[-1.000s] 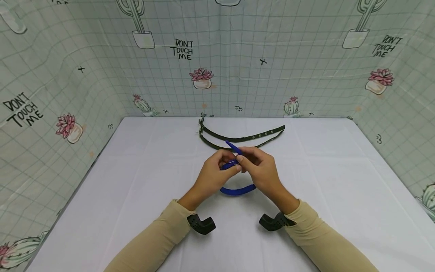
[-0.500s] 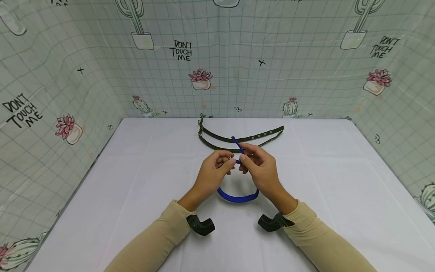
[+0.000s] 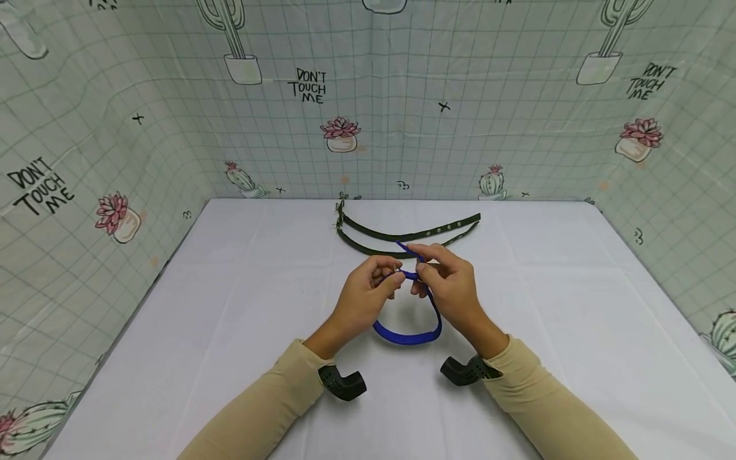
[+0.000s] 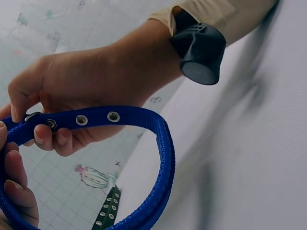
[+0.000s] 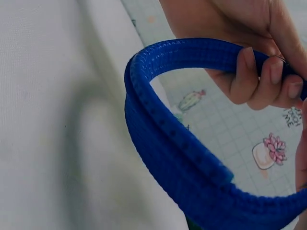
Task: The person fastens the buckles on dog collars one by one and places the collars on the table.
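Observation:
A blue collar [image 3: 408, 338] with metal eyelets is bent into a loop, its lower part hanging above the table. My left hand [image 3: 362, 291] pinches it beside a small metal buckle, which is mostly covered by fingers. Opposite, my right hand [image 3: 454, 291] grips the strap between thumb and fingers, and a narrow free end juts up to the left. Several eyelets show along the blue collar [image 4: 165, 163] in the left wrist view, near the right hand [image 4: 91, 76]. In the right wrist view, fingers of the left hand [image 5: 264, 79] curl under the strap.
Dark green straps [image 3: 402, 236] with metal eyelets and buckles lie curved behind the hands, near the far edge of the white table [image 3: 230, 332]. A printed cloth [image 3: 402, 147] stands behind and along both sides. Each wrist carries a black camera.
Both hands keep hold of the blue collar. The right hand has shifted slightly right, and more of the strap shows between the hands. Its lower loop looks wider and more exposed.

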`<state>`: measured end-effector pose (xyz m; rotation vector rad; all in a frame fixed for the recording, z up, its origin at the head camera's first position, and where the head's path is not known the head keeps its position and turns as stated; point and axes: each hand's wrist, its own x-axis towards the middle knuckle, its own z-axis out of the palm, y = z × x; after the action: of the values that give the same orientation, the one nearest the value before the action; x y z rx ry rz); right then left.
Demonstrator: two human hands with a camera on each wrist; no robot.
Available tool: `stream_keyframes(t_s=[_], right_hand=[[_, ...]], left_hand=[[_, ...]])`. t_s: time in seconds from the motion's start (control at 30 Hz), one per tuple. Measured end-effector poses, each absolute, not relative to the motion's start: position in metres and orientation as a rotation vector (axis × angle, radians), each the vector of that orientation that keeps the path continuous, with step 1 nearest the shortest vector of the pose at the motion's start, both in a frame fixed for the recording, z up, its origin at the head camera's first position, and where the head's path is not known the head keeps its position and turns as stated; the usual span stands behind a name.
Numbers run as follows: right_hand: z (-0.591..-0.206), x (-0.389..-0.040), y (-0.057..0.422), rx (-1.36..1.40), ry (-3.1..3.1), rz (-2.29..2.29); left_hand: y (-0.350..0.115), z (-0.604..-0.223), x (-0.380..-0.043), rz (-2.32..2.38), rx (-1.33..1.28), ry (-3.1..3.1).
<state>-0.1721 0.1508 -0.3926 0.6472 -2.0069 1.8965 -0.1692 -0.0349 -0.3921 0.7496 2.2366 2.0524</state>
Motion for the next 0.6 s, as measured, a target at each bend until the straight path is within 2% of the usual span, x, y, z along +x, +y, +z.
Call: stream_keyframes(t_s=[0.6], right_hand=[[-0.3963, -0.1692, 0.1412, 0.547, -1.916, 1.83]], left_hand=[[-0.0326, -0.3952, -0.1676, 2.07, 0.761, 2.261]])
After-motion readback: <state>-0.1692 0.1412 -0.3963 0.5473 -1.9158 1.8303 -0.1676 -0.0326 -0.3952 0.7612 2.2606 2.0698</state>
